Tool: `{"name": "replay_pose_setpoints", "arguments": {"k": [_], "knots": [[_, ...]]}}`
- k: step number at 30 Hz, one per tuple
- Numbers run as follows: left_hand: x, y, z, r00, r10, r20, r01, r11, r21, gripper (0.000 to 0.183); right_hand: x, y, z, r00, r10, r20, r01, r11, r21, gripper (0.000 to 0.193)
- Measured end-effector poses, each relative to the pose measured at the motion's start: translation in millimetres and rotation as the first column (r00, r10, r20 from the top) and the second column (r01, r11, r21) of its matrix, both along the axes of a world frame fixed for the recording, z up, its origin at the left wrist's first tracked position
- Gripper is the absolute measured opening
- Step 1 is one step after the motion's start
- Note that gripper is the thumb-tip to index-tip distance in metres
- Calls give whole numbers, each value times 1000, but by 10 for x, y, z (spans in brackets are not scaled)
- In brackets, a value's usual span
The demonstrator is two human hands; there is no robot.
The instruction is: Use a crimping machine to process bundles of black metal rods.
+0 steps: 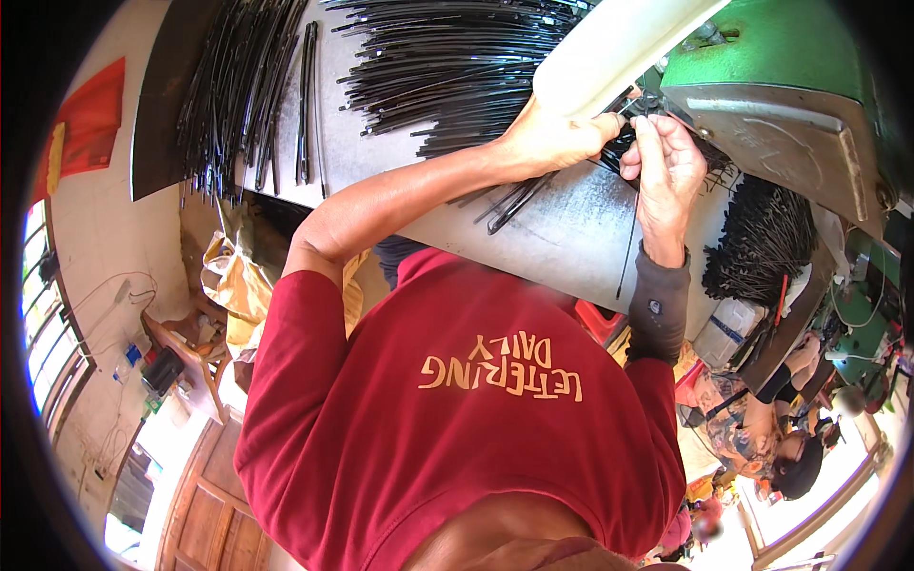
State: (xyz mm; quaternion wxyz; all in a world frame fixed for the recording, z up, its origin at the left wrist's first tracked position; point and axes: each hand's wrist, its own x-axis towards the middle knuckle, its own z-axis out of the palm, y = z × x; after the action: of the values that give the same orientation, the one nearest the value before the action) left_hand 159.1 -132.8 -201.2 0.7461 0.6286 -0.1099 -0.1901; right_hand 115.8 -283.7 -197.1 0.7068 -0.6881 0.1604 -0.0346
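Note:
My left hand (560, 141) reaches across the table to the front of a green machine (762, 57). Its thumb and fingers are closed at the tips, but what they pinch is too small to make out. Close beside it, my right hand (668, 171) is closed too, its thumb and forefinger pressed together near the machine's working point. A thin black strip (628, 247) runs down from the right fingers over the tabletop. Partly behind my left hand lies a large pile of long black strips (447, 67).
A white curved plastic piece (619, 57) hangs above my left hand. More black strips (243, 90) are stacked at the table's left end. A dense bundle of dark rods (766, 238) sits right of my right hand. Another person (752, 428) is at the far right.

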Motion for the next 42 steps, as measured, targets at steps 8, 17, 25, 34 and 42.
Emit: {"name": "replay_pose_setpoints", "arguments": {"k": [8,17,25,34,42], "knots": [[72,-27,-26,979,-7,205,2,1000,23,22,0,-16,7,998,55,10,-56,984,171,10],[152,-60,-39,980,-74,185,77,997,-6,21,17,-76,4,1000,20,-8,-15,915,404,13],[178,-53,-76,975,-110,191,110,994,11,24,50,-77,-14,999,48,-24,-36,924,380,18],[218,-21,88,963,-203,-175,148,947,-285,22,-190,-1,-16,898,393,-196,-347,909,232,42],[184,-73,188,960,-161,-229,45,897,-440,15,-300,131,49,902,410,-132,-346,872,346,44]]}}
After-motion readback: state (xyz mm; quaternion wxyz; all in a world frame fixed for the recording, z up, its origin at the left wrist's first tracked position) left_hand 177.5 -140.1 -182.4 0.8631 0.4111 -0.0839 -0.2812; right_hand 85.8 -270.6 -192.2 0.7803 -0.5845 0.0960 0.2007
